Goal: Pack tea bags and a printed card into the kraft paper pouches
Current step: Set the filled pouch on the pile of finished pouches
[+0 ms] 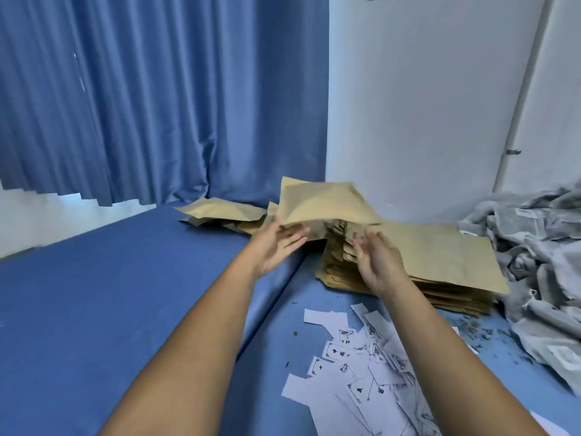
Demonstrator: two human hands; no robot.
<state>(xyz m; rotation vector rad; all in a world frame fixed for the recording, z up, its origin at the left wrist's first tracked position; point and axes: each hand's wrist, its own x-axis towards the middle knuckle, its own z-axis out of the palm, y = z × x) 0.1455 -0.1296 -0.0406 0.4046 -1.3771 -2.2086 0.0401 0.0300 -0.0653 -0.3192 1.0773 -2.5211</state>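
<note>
A kraft pouch [317,202] is held at its near-left edge by the left hand [276,243], thumb above and straightened fingers beneath. The right hand [377,262] is spread and empty, its blurred fingertips at the near edge of the pouch stack [440,262]. The held pouch is raised above the stack's left end, its long axis roughly left to right; which end bears the mouth cannot be told. Pouches lying flat [220,212], probably filled, are seen left of the stack, printed cards [361,372] scattered nearer than it, tea bags [540,247] heaped to its right. Much packing is judged to remain.
</note>
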